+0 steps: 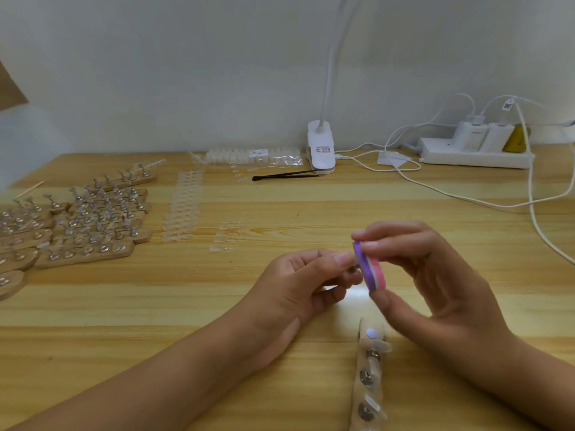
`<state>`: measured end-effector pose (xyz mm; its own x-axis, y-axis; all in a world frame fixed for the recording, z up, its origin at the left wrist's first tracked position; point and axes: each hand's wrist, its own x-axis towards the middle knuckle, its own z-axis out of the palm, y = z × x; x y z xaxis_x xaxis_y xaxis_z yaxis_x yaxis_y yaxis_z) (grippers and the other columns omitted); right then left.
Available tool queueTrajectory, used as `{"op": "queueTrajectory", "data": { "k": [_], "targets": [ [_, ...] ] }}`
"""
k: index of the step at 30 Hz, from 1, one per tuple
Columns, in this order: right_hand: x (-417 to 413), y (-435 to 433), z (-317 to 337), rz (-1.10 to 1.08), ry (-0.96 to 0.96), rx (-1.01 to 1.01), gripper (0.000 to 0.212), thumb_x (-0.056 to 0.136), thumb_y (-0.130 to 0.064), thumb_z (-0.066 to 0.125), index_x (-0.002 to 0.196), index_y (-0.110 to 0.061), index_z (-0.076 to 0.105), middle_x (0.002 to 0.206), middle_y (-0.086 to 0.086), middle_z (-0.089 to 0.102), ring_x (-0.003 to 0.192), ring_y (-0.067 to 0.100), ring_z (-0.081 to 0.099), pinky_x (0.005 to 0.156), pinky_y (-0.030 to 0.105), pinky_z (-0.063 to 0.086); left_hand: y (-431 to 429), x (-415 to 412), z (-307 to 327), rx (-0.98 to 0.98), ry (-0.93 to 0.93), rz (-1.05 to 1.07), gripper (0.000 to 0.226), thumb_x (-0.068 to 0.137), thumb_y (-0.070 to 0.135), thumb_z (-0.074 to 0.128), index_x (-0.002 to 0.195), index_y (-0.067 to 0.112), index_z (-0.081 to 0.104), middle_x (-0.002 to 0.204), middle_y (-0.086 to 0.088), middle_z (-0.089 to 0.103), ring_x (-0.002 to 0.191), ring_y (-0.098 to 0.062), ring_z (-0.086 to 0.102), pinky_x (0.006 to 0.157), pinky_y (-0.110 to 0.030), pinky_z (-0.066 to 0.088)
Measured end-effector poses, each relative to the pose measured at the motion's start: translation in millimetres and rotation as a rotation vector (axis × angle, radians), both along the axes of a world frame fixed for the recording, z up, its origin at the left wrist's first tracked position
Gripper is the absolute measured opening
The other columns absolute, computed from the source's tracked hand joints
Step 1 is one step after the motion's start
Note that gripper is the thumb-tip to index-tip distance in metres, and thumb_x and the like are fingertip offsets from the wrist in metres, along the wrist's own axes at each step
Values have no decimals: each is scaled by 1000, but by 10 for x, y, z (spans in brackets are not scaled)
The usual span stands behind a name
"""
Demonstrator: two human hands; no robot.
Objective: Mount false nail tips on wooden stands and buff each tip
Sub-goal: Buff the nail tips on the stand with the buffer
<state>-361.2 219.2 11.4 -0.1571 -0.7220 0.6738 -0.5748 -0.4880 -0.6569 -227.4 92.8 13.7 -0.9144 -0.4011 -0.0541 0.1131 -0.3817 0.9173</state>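
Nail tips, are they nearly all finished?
Not yet. The stacked stands at left seem loaded already. The right hand presses a buffer against a small piece pinched in the left hand. The near stand and the loose tips look left to do.

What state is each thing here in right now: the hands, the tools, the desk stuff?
left hand, pinching a small piece, mostly hidden
right hand, holding the buffer block
buffer block, on edge by that piece
wooden stand, lying flat, some nail tips mounted
power strip, chargers plugged in
tweezers, lying flat
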Motion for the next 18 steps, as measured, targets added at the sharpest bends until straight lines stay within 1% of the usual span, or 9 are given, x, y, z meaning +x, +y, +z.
{"op": "queueTrajectory", "data": {
  "k": [2,4,7,9,11,15,18],
  "targets": [
    [-6,4,22,48,-149,64,28,88,-13,61,115,-9,60,122,2,65,120,23,60,100,28,48,-4,-3,8,5,-4,7,28,68,36,72,82,13,72,74,4,67,73,-3,62,72,-17,51],
    [-19,22,40,60,-203,90,29,89,-14,58,118,-10,61,124,0,67,120,20,61,99,26,48,-5,-15,8,6,-12,4,29,68,37,73,83,12,73,75,3,68,73,-3,62,71,-17,51],
    [-21,52,40,47,-175,83,30,90,-12,55,120,-10,60,125,0,67,122,22,60,101,30,47,-15,-12,9,39,-11,19,26,64,38,74,79,16,76,75,2,68,71,-4,62,70,-17,51],
    [-16,28,43,54,-185,120,31,91,-14,53,122,-13,60,126,-1,66,123,23,59,103,32,46,-10,2,13,-3,-11,-12,28,67,38,73,85,16,77,78,3,69,75,-4,63,72,-17,51],
    [-7,0,42,73,-194,162,32,93,-17,52,124,-17,61,127,-2,66,123,21,59,102,30,46,6,14,32,-37,-9,-51,25,70,37,72,86,19,78,80,5,70,79,-3,64,74,-15,50],
    [0,38,36,23,-172,103,34,94,-14,49,126,-18,62,128,-4,66,123,19,60,101,28,46,-3,7,29,28,-11,-5,28,67,38,74,83,16,77,76,3,70,75,-5,64,71,-17,51],
    [30,10,34,28,-139,133,33,96,-15,46,125,-17,60,126,-7,66,118,16,62,97,24,48,19,18,25,-39,-18,-41,28,69,37,74,90,19,78,81,4,72,80,-5,63,74,-16,51]
  ]
}}
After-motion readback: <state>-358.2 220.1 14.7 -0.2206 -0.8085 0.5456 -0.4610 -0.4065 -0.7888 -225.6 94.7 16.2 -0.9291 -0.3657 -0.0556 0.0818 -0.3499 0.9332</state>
